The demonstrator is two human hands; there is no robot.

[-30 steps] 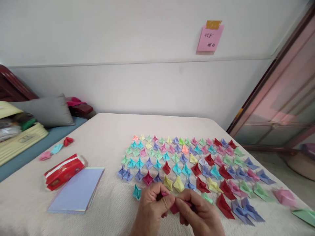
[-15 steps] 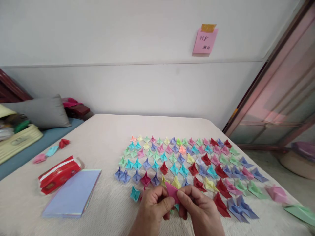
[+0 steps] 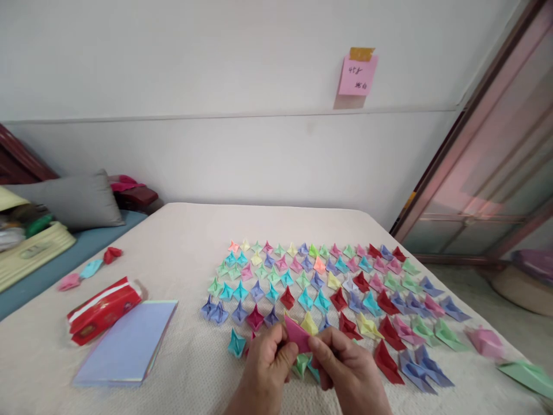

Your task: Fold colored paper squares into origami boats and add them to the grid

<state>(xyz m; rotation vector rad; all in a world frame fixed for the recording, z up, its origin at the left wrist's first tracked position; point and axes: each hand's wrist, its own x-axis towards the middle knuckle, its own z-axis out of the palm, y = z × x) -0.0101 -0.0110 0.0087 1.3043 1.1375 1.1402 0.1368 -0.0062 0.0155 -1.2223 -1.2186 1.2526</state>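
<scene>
A small pink folded paper (image 3: 297,335) is pinched between both of my hands, near the front of the table. My left hand (image 3: 268,364) grips its left side with thumb and fingers. At its lower right corner, the thumb and fingertips of my right hand (image 3: 345,363) are closed on it. Just beyond and around my hands stand rows of small folded paper boats (image 3: 322,301) in many colours. A yellow boat (image 3: 309,324) is right behind the pink paper, and a green boat (image 3: 301,365) shows between my hands, partly hidden.
On the left lie a red packet (image 3: 103,310) and a stack of coloured paper sheets (image 3: 129,343), with several crumpled paper pieces (image 3: 91,267) beyond. A pink paper shape (image 3: 486,342) and a green one (image 3: 525,376) lie near the table's right edge. A wall stands behind.
The pink paper has turned a little and more of its flat face shows. My right hand has shifted slightly down, uncovering the green boat. The view has tilted slightly.
</scene>
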